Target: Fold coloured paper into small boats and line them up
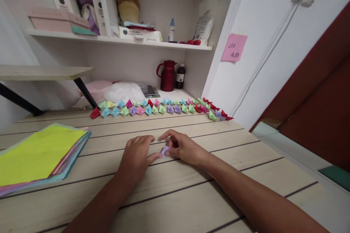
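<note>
A small lilac piece of folded paper (165,150) lies on the wooden table (175,196) between my two hands. My left hand (137,154) rests on the table with its fingers curled and the thumb pressing the paper's left edge. My right hand (181,147) pinches the paper from the right, fingers bent over it. Most of the paper is hidden by my fingers.
Two rows of several small folded paper boats (161,108) in many colours run along the table's back. A stack of coloured sheets (38,156), yellow on top, lies at the left. A red jug (167,75), a bottle and plastic bags stand behind. Shelves hang above; the table edge is at the right.
</note>
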`<state>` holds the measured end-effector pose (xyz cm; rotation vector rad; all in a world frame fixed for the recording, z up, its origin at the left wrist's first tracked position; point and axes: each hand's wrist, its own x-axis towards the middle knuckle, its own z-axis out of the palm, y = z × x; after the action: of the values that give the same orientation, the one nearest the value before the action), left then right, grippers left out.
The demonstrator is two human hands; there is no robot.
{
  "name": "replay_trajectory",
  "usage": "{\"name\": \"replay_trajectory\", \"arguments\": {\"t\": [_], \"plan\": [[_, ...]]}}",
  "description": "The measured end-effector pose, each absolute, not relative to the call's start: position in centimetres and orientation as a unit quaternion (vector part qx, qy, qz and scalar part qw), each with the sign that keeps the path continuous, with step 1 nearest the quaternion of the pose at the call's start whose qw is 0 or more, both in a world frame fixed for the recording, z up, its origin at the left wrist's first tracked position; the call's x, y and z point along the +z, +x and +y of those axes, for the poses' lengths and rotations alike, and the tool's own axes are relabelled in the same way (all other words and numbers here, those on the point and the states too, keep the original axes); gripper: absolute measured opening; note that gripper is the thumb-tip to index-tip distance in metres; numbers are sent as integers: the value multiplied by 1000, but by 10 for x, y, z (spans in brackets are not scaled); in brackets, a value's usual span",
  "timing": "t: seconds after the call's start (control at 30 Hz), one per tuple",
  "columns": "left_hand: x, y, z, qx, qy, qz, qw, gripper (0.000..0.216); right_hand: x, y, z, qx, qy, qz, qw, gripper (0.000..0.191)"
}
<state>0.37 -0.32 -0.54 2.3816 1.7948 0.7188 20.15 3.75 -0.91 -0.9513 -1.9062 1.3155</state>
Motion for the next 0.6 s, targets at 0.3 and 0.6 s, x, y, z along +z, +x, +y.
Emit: {"name": "replay_trajectory", "arguments": {"t": [0.3, 0.6], "plan": [[-16, -6, 13, 478, 600, 572, 289, 25, -2, 205, 47, 577, -402, -583, 406, 29], [-13, 14, 4, 481, 765, 405, 141, 50, 8, 210, 38, 758, -277, -455, 376, 68]]}}
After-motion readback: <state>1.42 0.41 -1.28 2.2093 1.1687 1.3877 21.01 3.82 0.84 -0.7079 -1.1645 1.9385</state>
